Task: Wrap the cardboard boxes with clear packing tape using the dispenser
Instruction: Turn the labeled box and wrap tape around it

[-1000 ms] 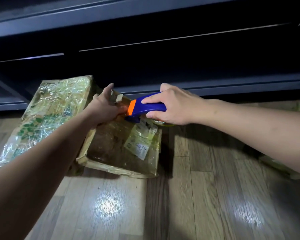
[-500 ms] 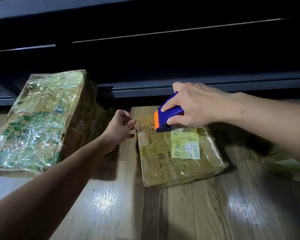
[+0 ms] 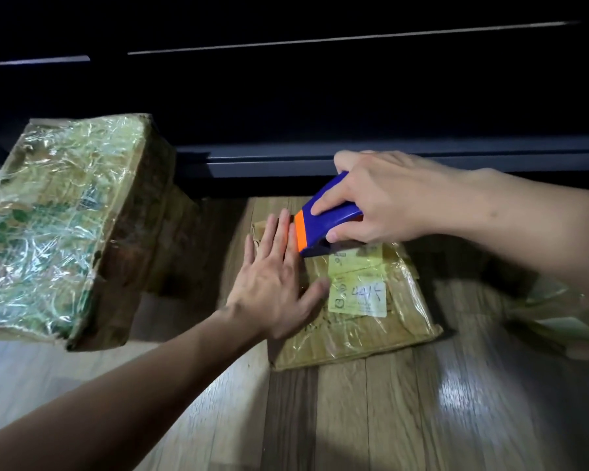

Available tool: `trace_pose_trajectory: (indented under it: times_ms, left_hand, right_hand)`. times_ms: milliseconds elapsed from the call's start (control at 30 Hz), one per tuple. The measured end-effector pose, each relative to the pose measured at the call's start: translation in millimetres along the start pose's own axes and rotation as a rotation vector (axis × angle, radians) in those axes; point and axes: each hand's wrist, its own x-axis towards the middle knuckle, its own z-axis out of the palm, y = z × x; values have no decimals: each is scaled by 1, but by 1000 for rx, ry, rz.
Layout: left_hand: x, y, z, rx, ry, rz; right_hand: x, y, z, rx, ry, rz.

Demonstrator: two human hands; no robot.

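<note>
A flat cardboard box (image 3: 361, 331) covered in shiny clear tape lies on the wooden floor, with a pale label (image 3: 359, 297) on its top. My left hand (image 3: 276, 283) presses flat on the box's left part, fingers straight and spread. My right hand (image 3: 385, 195) grips a blue and orange tape dispenser (image 3: 323, 226), whose lower edge meets the far part of the box top. The tape roll is hidden under my right hand. A larger box (image 3: 58, 226) with green leaf print, also wrapped in tape, stands tilted at the left.
A dark low piece of furniture (image 3: 320, 96) runs across the back, close behind both boxes. Part of another wrapped package (image 3: 558, 317) shows at the right edge under my right forearm. Bare wooden floor (image 3: 354, 419) lies in front.
The small box was laid flat on the floor, to the right of the large one. My left hand let go, then spread flat onto its top. The dispenser stayed at the box's far edge.
</note>
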Motion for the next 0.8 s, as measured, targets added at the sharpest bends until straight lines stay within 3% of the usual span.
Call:
trace_pose_trajectory:
  times_ms: [233,400,633,733,800]
  left_hand:
    - [1,-5,-5,81,-103,-15]
    - [-2,-30,-12,114,-131,-2]
    - [-4,-23,-21,306,-146,-37]
    - [2,5,-31,214,-121,-84]
    - [16,39,-33,106,-118,-10]
  right_hand:
    - [-20,41,-10,81,-106,23]
    - [-80,91,-9,210,-90,90]
    - [-106,96,16,351,-29,156]
    - [-107,93,19,337,-7,173]
    - [-107,89,19,321,2,181]
